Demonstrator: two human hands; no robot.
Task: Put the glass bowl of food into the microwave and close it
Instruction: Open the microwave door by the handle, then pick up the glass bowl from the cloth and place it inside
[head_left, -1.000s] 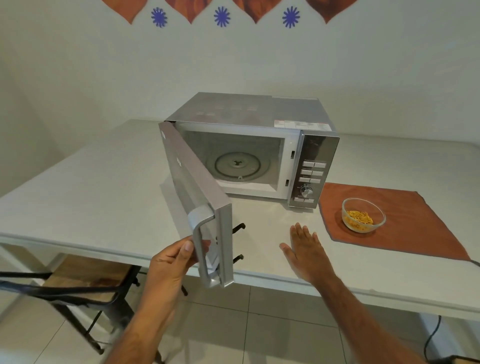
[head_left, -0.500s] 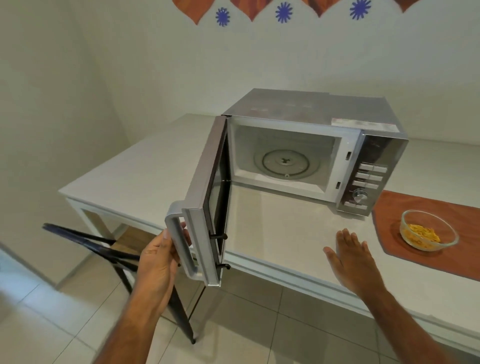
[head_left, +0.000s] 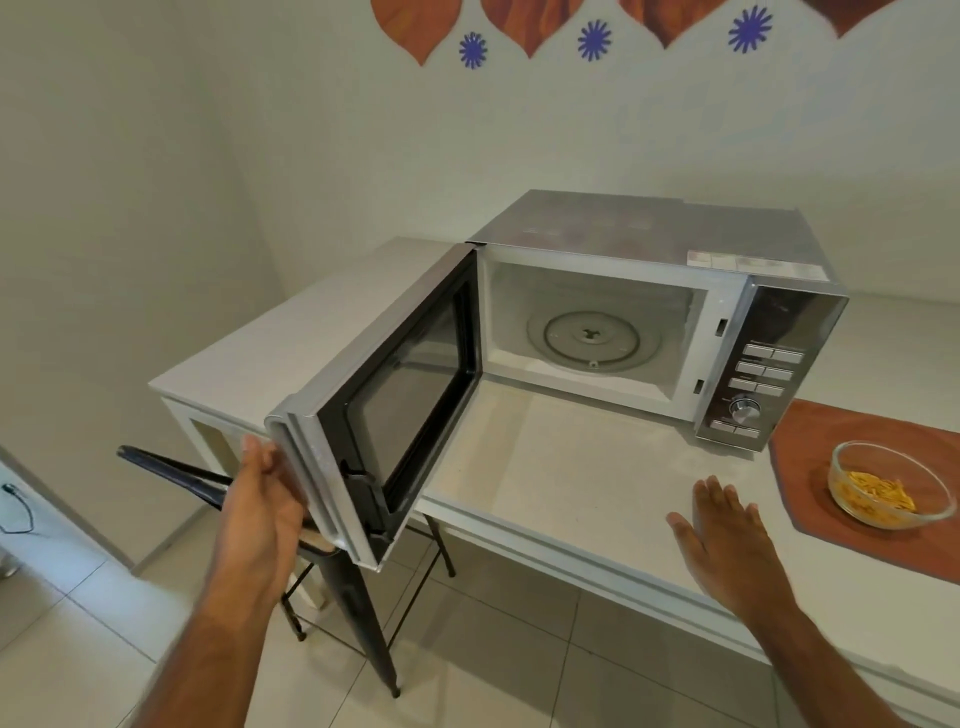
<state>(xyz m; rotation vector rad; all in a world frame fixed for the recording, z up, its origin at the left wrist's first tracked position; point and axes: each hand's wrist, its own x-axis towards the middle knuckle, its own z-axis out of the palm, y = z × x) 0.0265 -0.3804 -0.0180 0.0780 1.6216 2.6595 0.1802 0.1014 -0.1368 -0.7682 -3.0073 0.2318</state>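
— Silver microwave (head_left: 649, 291), where did it sit?

— Toward the back of the white tabletop (head_left: 545, 467), cavity facing me. Its door (head_left: 384, 405) was swung wide out to the left, free end hanging past the tabletop's front edge. Glass turntable (head_left: 592, 340) bare inside.

— Your left hand (head_left: 265, 512)?

— On the outer side of the door at its handle (head_left: 283, 457). Palm against it, fingertips (head_left: 254, 447) reaching up along the handle edge. Thumb was hidden behind, so a wrapped grip versus a flat push, couldn't tell.

— Right hand (head_left: 727, 535)?

— Flat, fingers spread and open, held nothing. It hovered over the front edge of the tabletop, to the right of the open cavity. Whether it touched the surface, couldn't tell.

— The glass bowl (head_left: 891, 486)?

— Upright on the orange cloth (head_left: 810, 441) near the tabletop's right side, right of the microwave's control panel (head_left: 763, 374), apart from my right hand. Yellow food (head_left: 878, 496) in the bottom.

— Anything else?

— Black metal stool (head_left: 358, 597) under the tabletop's front left corner, tiled floor (head_left: 493, 649), orange and blue wall decorations (head_left: 595, 39) up top.
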